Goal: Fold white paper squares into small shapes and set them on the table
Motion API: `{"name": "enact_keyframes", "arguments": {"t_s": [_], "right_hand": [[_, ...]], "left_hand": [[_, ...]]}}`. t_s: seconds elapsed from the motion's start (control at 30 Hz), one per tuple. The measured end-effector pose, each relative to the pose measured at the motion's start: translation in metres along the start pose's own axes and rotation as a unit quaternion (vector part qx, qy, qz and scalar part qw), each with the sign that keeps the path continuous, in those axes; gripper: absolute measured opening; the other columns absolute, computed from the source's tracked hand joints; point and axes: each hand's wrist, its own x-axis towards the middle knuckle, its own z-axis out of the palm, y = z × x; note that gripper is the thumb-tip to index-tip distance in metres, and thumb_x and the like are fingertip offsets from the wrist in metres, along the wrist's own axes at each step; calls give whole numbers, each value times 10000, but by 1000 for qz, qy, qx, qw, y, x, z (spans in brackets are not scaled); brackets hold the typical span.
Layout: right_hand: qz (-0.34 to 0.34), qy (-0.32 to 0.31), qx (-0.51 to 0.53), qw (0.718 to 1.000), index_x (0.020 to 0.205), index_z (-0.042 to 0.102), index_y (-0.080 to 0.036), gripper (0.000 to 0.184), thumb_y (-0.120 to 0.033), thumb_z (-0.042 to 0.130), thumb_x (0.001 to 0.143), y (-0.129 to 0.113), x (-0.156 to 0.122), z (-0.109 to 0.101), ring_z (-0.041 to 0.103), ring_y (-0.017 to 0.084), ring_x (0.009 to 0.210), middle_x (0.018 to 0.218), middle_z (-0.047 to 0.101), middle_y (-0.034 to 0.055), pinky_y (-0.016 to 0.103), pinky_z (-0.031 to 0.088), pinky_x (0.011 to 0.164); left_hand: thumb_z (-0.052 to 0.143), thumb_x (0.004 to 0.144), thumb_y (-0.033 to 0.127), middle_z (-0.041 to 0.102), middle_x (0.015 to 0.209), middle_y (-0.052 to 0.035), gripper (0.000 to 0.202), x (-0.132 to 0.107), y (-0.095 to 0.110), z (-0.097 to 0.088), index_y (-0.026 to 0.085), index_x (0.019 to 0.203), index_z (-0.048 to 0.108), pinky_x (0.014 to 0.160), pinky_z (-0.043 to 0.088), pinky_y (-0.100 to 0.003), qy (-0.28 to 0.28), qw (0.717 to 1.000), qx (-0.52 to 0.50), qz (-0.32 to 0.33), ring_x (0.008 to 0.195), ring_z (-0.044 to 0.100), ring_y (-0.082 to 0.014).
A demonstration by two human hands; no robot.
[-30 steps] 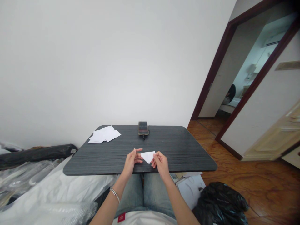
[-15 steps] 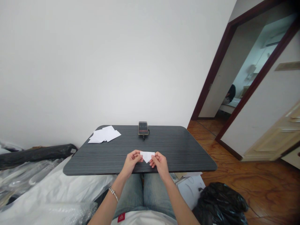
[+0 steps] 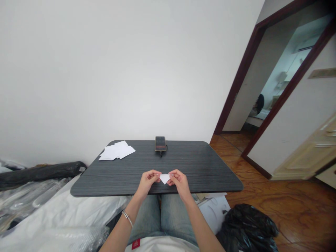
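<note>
Paper triangle point(image 3: 165, 178): hanging point-down between both hands, above the near part of the tabletop.

Left hand point(image 3: 149, 181): pinching the triangle's left corner between thumb and forefinger, other fingers curling inward.

Right hand point(image 3: 178, 181): pinching the right corner the same way, fingertips nearly meeting those of the left hand across the top edge.

Left wrist point(image 3: 133, 200): wearing a thin silver bracelet point(image 3: 127, 218) a little way up the forearm.

Table point(image 3: 199, 168): spreading across the view beyond the person's jeans point(image 3: 149, 217), dark grey, finely ribbed.

Paper stack point(image 3: 117, 150): lying in a loose fan near the far left corner of the table, well apart from both hands.

Phone point(image 3: 160, 143): sitting at the far table edge, screen blurred, short cable trailing from it.

Left side: black roll point(image 3: 39, 174) lying beside the table, bubble wrap point(image 3: 65, 239) heaping over white plastic sheeting point(image 3: 86, 206).

Right side: black bag point(image 3: 246, 227) sitting on the wooden floor point(image 3: 296, 210), white card point(image 3: 214, 213) leaning just beside it.

Doorway: dark door frame point(image 3: 234, 87) opening onto a further room, second person point(image 3: 258, 105) showing there, too small for detail.
</note>
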Motion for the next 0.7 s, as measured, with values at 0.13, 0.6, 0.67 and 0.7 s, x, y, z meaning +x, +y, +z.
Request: {"name": "enact_keyframes", "arguments": {"t_s": [0.13, 0.6, 0.67, 0.7], "right_hand": [[6, 3, 19, 1000, 692, 572, -162, 145, -299, 615, 678, -1, -1, 0, 587, 115, 490, 547, 618, -8, 200, 472, 462], [-67, 21, -37, 997, 672, 569, -172, 101, -251, 557, 734, 0, -7, 3, 566, 120, 501, 545, 598, -5, 219, 458, 499], [-89, 17, -74, 993, 674, 568, -174, 110, -256, 545, 743, 1, -9, 4, 569, 125, 506, 556, 595, -2, 229, 464, 508], [-101, 14, -93, 990, 678, 569, -174, 114, -258, 537, 748, 1, -10, 4, 572, 127, 508, 562, 597, 0, 232, 467, 513]], "left_hand": [[651, 641, 247, 619, 569, -11, 145, 0, 1, 0, 112, 695, 637, 573, 440, -218, 2, 1000, -18, -3, 542, 551, -110], [526, 736, 328, 630, 778, -49, 195, -4, 7, -1, 146, 802, 549, 596, 489, -262, -48, 993, -107, -13, 639, 598, -141], [532, 730, 373, 623, 712, -27, 245, -3, 7, 1, 151, 834, 548, 537, 482, -237, -32, 996, -85, -24, 576, 585, -125], [558, 711, 380, 616, 677, -17, 263, -2, 6, 2, 145, 830, 560, 509, 470, -218, -29, 997, -59, -27, 549, 572, -114]]}}
